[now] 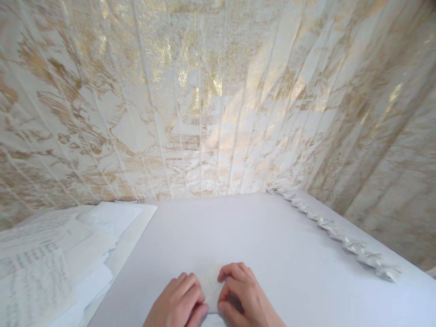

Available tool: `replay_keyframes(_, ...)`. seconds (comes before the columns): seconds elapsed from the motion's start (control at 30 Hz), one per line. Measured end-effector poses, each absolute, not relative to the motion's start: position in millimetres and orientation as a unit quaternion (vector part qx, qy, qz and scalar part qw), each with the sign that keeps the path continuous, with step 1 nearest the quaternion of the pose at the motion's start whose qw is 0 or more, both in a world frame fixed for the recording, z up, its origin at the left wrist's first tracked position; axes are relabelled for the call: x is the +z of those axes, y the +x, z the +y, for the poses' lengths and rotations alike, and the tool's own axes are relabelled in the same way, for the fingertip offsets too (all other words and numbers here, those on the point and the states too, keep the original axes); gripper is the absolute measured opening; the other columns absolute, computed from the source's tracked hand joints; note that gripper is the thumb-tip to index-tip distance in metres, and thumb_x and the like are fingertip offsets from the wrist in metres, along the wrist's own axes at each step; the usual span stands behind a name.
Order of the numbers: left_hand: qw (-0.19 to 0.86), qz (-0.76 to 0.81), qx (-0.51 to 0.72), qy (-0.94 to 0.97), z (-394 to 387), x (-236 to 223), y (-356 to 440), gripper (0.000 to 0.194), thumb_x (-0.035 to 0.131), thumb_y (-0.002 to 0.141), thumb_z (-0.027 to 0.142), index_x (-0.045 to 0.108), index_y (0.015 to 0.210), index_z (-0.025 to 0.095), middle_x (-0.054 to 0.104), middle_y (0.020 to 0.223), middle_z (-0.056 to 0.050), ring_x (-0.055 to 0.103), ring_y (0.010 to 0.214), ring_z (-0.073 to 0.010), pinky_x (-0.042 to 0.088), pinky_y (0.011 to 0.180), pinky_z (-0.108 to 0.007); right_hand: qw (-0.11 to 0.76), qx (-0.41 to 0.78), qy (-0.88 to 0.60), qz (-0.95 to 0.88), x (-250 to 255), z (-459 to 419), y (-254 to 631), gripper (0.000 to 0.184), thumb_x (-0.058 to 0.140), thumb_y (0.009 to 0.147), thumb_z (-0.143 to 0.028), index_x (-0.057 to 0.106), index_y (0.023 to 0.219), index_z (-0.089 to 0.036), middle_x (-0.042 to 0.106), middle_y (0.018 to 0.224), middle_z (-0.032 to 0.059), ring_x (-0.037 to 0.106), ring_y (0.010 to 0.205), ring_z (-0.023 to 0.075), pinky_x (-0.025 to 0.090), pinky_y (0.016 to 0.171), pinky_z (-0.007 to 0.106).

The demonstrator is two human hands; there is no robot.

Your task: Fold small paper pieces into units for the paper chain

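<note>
A small piece of white paper (210, 284) lies at the table's near edge between my hands. Faint crease lines cross it, and a straight edge or fold runs along its lower part. My left hand (177, 300) is closed on the paper's left side, fingers curled and thumb pointing inward at the lower edge. On the other side, my right hand (244, 290) has bent fingers, with its thumb and forefinger at the paper's right edge. Both hands partly cover the sheet, so its full outline is hidden.
Loose papers (51, 263), some with handwriting, are piled on the left. Several small folded paper pieces (354, 246) form a slanting line along the right side of the white table (218, 227). A gold-and-white patterned curtain (204, 100) hangs behind and to the right.
</note>
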State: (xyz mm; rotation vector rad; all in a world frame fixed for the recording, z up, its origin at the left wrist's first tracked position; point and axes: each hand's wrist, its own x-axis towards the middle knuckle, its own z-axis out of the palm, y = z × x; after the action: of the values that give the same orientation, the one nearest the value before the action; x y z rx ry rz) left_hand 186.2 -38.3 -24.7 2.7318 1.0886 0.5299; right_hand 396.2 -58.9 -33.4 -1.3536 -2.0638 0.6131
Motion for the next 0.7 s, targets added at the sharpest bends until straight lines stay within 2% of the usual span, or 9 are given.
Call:
replay_keyframes(0.1,0.089,0.426,0.127,0.891,-36,-14,195,0.019,0.046,0.095,0.019,0.056,0.079,0.022,0.065,0.084,0.001,0.061,0.082,-0.0176,0.044,0.075,-0.03,0.311,0.243,-0.509,-0.765,-22,-58,395,0.025,0.066,0.067,0.005,0.064,0.072,-0.019,0.064,0.098,0.0013,0.055,0.096,0.019,0.04,0.086,0.031)
replay_keyframes(0.3,0.086,0.465,0.051,0.879,-33,-2,210,0.027,0.04,0.093,0.011,0.062,0.083,0.022,0.069,0.087,-0.001,0.064,0.084,-0.0209,0.043,0.077,-0.034,0.322,0.253,-0.486,-0.772,-18,-57,397,0.033,0.066,0.063,0.005,0.064,0.086,-0.019,0.065,0.096,0.0015,0.056,0.094,0.0193,0.041,0.087,0.032)
replay_keyframes(0.47,0.04,0.477,0.053,0.876,-37,-7,215,0.03,0.037,0.092,0.006,0.063,0.084,0.021,0.068,0.087,-0.002,0.063,0.082,-0.0223,0.042,0.076,-0.037,0.319,0.247,-0.484,-0.777,-20,-57,400,0.033,0.067,0.063,0.003,0.066,0.087,-0.02,0.066,0.1,0.0021,0.057,0.095,0.0202,0.041,0.087,0.033)
replay_keyframes(0.7,0.04,0.47,0.067,0.879,-38,-12,214,0.028,0.038,0.093,0.008,0.061,0.085,0.02,0.066,0.085,-0.002,0.062,0.081,-0.0226,0.041,0.074,-0.037,0.324,0.239,-0.477,-0.781,-19,-57,400,0.034,0.064,0.064,0.003,0.068,0.088,-0.02,0.067,0.099,0.0022,0.058,0.093,0.0197,0.042,0.086,0.033)
